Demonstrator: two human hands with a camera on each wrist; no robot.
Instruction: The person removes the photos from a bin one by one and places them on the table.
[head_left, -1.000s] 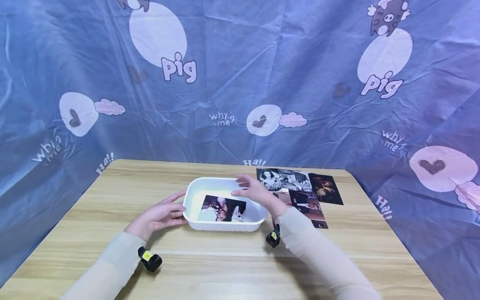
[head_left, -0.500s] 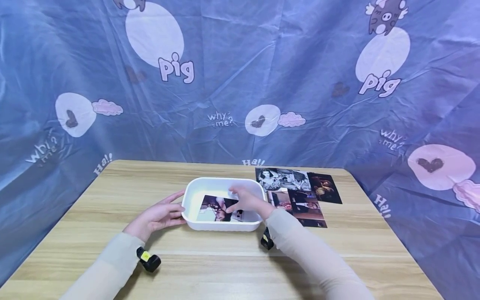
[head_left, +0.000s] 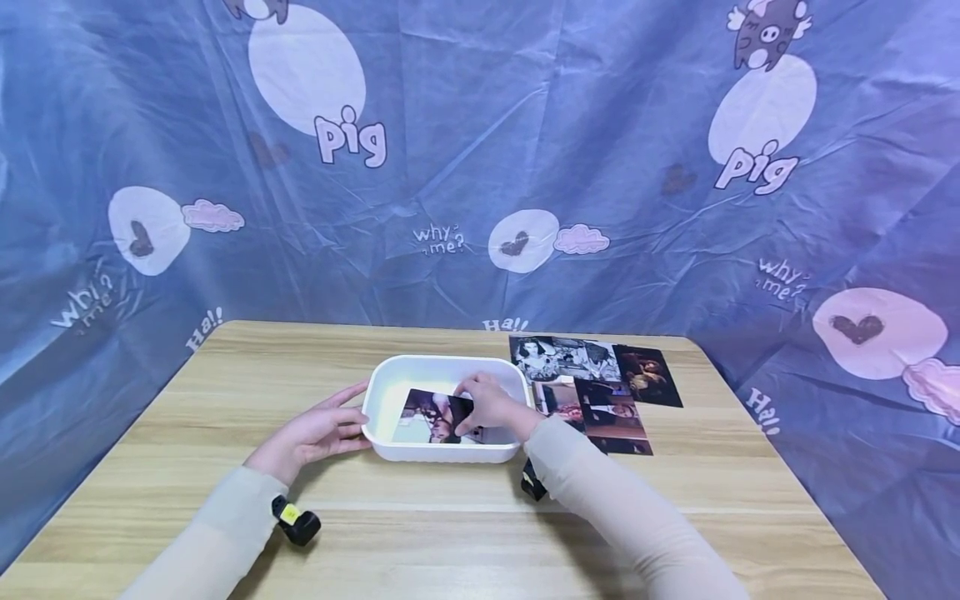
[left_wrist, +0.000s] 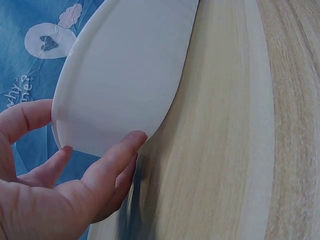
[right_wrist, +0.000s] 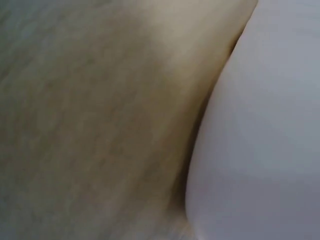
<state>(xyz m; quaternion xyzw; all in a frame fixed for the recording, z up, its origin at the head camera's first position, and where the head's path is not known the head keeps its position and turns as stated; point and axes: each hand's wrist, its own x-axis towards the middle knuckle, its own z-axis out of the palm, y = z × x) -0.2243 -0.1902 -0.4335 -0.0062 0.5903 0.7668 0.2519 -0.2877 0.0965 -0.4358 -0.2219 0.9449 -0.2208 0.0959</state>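
A white plastic tub [head_left: 420, 452] stands on the wooden table with a colour photo [head_left: 431, 417] in it. My left hand [head_left: 322, 435] holds the tub's left end. In the left wrist view, the fingers of the left hand [left_wrist: 75, 190] spread along the tub's end wall [left_wrist: 120, 85], from the rim down to the base. Inside the tub, my right hand [head_left: 491, 410] pinches the photo's right part between thumb and fingers, covering that side of the picture. The right wrist view shows just the tub's outer wall [right_wrist: 265, 140] and blurred table, not the hand.
Several photos lie together on the table right of the tub, among them black-and-white prints [head_left: 566, 360] and a dark print [head_left: 648, 377]. A blue patterned curtain [head_left: 450, 167] hangs behind the table [head_left: 420, 533]. A small black camera [head_left: 298, 523] sits on the left wrist.
From over the tub's right rim, my right hand has moved left and down into the tub, and its thumb and fingers have closed on the photo. The left hand has stayed on the tub.
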